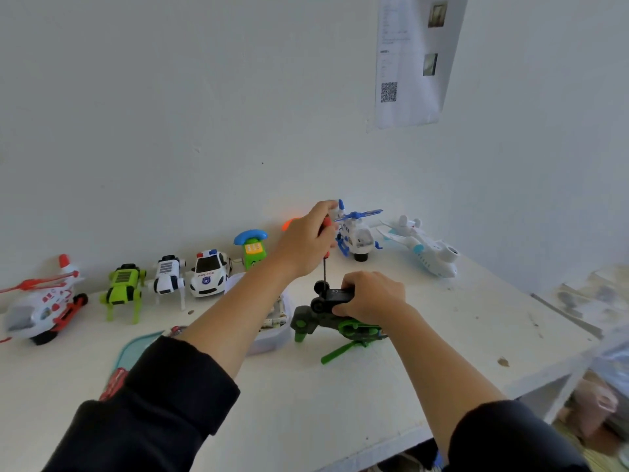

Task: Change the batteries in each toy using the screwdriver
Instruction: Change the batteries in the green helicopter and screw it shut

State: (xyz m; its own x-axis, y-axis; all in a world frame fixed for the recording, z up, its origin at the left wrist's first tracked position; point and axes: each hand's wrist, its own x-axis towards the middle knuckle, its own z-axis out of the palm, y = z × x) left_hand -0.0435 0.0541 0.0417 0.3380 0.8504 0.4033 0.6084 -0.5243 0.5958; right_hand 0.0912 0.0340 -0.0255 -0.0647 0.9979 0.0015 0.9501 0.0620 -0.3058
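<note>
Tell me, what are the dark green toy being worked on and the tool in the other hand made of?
Green helicopter toy: looks like moulded plastic, matte dark grey with glossier bright green parts. Screwdriver: thin dark shaft, likely metal; the red handle peeking from the left hand seems plastic, though it is mostly hidden.

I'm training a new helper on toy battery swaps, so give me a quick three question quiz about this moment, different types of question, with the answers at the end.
1. True or false: the left hand holds the red-handled screwdriver upright, tip down on the dark green toy.
2. Which toy stands right beside the police car, on its left in the picture?
A. white robot dog
B. green robot dog
C. white airplane
3. Fill in: the right hand grips the dark green toy from ____.

Key
1. True
2. A
3. above
</note>
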